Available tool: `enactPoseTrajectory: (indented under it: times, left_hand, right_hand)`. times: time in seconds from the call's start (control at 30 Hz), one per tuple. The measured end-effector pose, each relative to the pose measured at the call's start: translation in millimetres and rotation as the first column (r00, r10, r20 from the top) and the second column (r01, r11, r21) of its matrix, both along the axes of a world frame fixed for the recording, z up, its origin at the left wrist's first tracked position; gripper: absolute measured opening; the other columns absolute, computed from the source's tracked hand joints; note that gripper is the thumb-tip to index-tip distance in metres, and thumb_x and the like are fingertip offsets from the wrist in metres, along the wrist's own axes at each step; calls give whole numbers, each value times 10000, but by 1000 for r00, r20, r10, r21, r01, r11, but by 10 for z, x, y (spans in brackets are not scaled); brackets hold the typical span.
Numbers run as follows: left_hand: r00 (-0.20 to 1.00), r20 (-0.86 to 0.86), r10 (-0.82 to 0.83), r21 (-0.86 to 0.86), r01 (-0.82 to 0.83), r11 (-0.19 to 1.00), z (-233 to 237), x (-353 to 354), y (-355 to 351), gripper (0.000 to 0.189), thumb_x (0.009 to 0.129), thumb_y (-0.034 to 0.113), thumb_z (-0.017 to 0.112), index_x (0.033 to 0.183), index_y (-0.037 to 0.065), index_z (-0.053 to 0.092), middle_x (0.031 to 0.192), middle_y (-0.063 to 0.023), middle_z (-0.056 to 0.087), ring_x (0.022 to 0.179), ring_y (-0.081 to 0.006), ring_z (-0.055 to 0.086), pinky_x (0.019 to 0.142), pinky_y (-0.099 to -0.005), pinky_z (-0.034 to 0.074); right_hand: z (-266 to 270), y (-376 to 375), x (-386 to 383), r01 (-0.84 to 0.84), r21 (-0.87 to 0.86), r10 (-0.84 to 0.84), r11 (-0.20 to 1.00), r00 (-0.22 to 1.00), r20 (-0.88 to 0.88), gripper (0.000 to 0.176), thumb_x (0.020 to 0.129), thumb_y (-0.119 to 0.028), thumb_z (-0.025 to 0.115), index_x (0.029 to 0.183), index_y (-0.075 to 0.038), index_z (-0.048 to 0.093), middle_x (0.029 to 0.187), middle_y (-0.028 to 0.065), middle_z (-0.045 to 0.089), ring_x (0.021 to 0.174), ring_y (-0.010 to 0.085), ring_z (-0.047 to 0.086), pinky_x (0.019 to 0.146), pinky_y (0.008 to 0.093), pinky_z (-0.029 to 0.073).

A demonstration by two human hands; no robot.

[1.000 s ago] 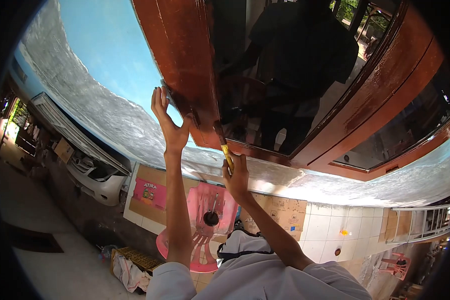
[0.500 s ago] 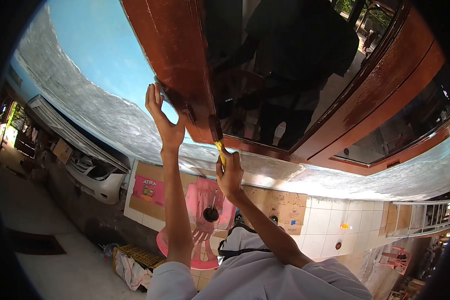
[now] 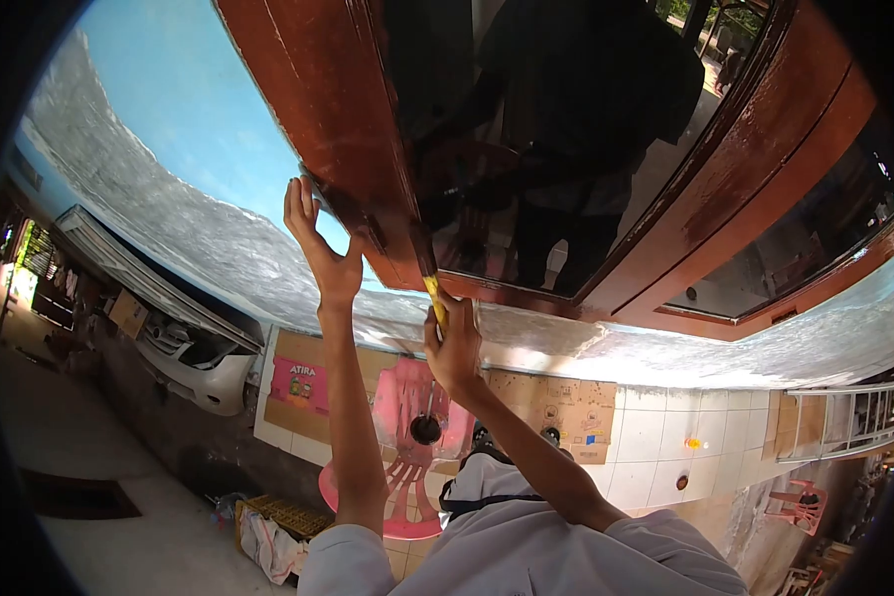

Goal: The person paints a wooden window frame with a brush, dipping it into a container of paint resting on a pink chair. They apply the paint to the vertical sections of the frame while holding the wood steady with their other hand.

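Head view, two bare hands at a glossy red-brown wooden window frame. The right grip is closed around a slim paintbrush with a yellow handle and dark bristles; fingers and thumb pinch the handle. The paintbrush slants upward, and its bristle end appears to meet the frame close to the lower corner of a dark, reflective glass pane.

The left grip is empty and spread, thumb well apart from the fingers. Its fingertips are at the outer edge of the frame; I cannot tell whether they press on it. Beside them runs a light-blue painted wall with a rough grey band below.

Beneath the arms I note a pink plastic chair. On it stands a small round container with dark contents, a thin stick rising from it. Flattened brown cardboard lies to the right of the chair, and a pink printed panel marked ATIRA to the left. White floor tiles extend rightward. Far left: a white car.
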State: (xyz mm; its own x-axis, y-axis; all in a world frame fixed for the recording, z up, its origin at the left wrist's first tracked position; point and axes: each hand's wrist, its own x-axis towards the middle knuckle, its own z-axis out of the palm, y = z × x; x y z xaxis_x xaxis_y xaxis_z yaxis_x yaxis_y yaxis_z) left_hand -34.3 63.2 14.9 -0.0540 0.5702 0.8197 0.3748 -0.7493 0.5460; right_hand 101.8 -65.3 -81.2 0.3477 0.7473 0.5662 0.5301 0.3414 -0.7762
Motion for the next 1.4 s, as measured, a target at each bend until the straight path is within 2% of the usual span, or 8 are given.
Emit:
enactPoseTrajectory:
  times: [0.33, 0.47, 0.6, 0.77, 0.9, 0.97, 1.3, 1.4]
  left_hand:
    - [1000, 2, 2, -9, -2, 1000, -2, -10, 2, 947, 798, 128, 747, 1548, 59, 172, 1554, -164, 219, 1475, -382, 247, 1161, -548, 272]
    - [1000, 19, -9, -19, 9, 1000, 6, -20, -6, 958, 792, 127, 750, 1551, 66, 170, 1565, -163, 210, 1474, -383, 249, 1160, -546, 273]
    - [1000, 19, -1, -32, 2, 999, -7, -34, 1, 977, 763, 91, 751, 1549, 61, 171, 1579, -168, 200, 1475, -386, 246, 1164, -544, 264]
    - [998, 66, -19, -25, 21, 999, 28, 5, -14, 976, 672, -60, 631, 1542, 36, 197, 1528, -196, 206, 1444, -373, 261, 1187, -493, 276]
    - [997, 74, -28, -33, 30, 999, 45, 23, -29, 982, 666, -71, 627, 1540, 26, 190, 1527, -199, 205, 1443, -375, 261, 1190, -495, 272]
    - [997, 74, -24, -41, 27, 999, 51, 23, -41, 983, 665, -72, 628, 1539, 21, 188, 1527, -200, 203, 1443, -375, 261, 1190, -494, 271]
    - [999, 44, -8, -42, 10, 999, -11, -12, -6, 1016, 706, 6, 728, 1551, 73, 167, 1564, -168, 222, 1473, -391, 244, 1178, -542, 256]
    - [999, 48, -9, -41, 11, 999, -13, -12, 6, 1016, 705, 11, 730, 1551, 74, 171, 1565, -168, 215, 1473, -392, 243, 1179, -544, 253]
  right_hand:
    - [665, 51, -5, -8, 181, 19, 983, 998, -62, 380, 858, 35, 667, 1213, -14, 542, 955, 184, 552, 769, 312, 606, 633, 393, 488]
    - [463, 74, 69, -49, 123, 52, 991, 998, -26, 371, 859, 42, 654, 1207, -11, 536, 1006, 192, 574, 827, 341, 622, 679, 396, 499]
    - [394, -170, 186, -114, -146, 100, 983, 990, -103, 348, 883, 1, 639, 1214, -22, 535, 1093, 190, 609, 872, 351, 665, 712, 416, 531]
    - [1101, -119, 173, -71, 131, 78, 989, 996, -50, 328, 884, 3, 654, 1197, -6, 555, 1051, 201, 608, 833, 344, 661, 685, 387, 527]
    - [1719, 147, 145, -25, 364, 23, 931, 1000, 10, 316, 882, 13, 678, 1180, 25, 575, 868, 109, 522, 648, 158, 495, 585, 297, 426]
    - [1784, 225, 123, -37, 345, 41, 938, 999, -5, 309, 890, 7, 672, 1182, 27, 574, 893, 128, 544, 684, 186, 538, 605, 313, 447]
    - [842, 34, 86, -6, 120, 3, 993, 1000, 22, 296, 871, 26, 656, 1152, 19, 561, 973, 191, 585, 819, 317, 629, 695, 366, 510]
    - [679, -68, 142, -40, 4, 40, 999, 999, -3, 351, 863, 12, 648, 1193, -32, 539, 1038, 202, 612, 840, 395, 664, 647, 453, 534]
